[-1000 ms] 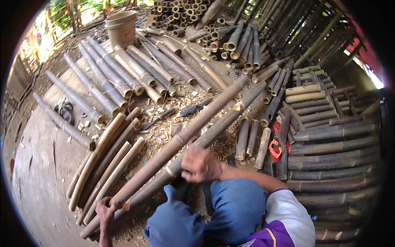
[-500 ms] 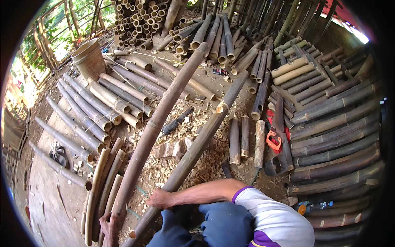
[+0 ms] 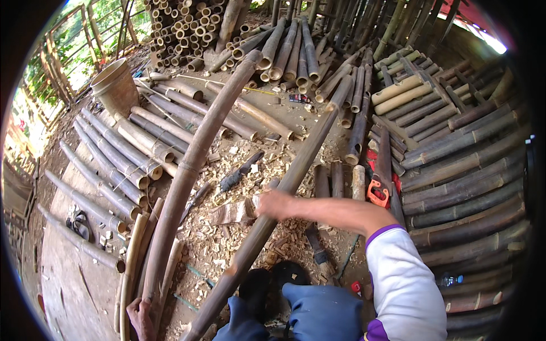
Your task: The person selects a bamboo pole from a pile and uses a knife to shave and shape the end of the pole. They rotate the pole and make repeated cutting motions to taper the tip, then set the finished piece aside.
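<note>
My left hand [image 3: 141,318] is closed round the near end of a long brown bamboo pole [image 3: 185,176], which slants away toward the far middle. With my right hand [image 3: 274,204] I grip a second, darker bamboo pole [image 3: 244,256] about halfway along. This pole lies diagonally in front of my legs, close to a short wood block [image 3: 234,212], and a small pale notch shows on its near part. A knife [image 3: 194,200] lies partly behind the first pole. Another tool with a dark wrapped handle [image 3: 230,181] rests on the wood chips.
Cut bamboo lengths [image 3: 105,156] lie at left, with more stacked at right [image 3: 460,199] and at the back. A plastic bucket [image 3: 115,85] stands far left. An orange-handled saw [image 3: 377,193] lies right of the poles. Wood chips [image 3: 216,244] cover the ground.
My right hand has moved forward, and the darker pole has shifted away and turned, its far notch out of sight. The first pole's far end has swung slightly left.
</note>
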Motion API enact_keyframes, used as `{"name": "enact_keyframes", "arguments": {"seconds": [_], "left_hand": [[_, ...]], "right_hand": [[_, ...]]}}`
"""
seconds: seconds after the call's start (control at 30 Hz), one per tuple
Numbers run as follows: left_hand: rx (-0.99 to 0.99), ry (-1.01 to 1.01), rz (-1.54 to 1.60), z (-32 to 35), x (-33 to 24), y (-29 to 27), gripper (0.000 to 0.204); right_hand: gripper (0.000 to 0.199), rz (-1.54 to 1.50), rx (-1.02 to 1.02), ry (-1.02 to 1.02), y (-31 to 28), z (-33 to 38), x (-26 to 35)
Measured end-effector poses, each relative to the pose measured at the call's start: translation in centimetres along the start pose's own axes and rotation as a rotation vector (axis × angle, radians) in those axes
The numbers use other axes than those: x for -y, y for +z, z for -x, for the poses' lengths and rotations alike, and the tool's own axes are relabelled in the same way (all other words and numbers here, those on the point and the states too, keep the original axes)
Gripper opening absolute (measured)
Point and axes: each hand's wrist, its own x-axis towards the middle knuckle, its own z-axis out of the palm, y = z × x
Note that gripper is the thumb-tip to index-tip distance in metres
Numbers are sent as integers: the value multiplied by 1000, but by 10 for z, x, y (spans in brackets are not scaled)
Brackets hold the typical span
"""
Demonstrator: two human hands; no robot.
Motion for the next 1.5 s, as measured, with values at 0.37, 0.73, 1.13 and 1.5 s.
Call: {"name": "enact_keyframes", "arguments": {"seconds": [0.37,0.73,1.13,1.5], "left_hand": [[51,-66,-160,-14,-11,12,66],[200,128,-126,-6,-21,73,53],[115,-35,-382,15,10,15,68],[336,112,-299,16,-37,62,50]], "right_hand": [[48,181,-227,560,-62,54,-88],[42,-953,-586,-281,39,-55,325],[47,-89,-425,508,36,42,136],[70,-280,-77,739,39,88,-21]]}}
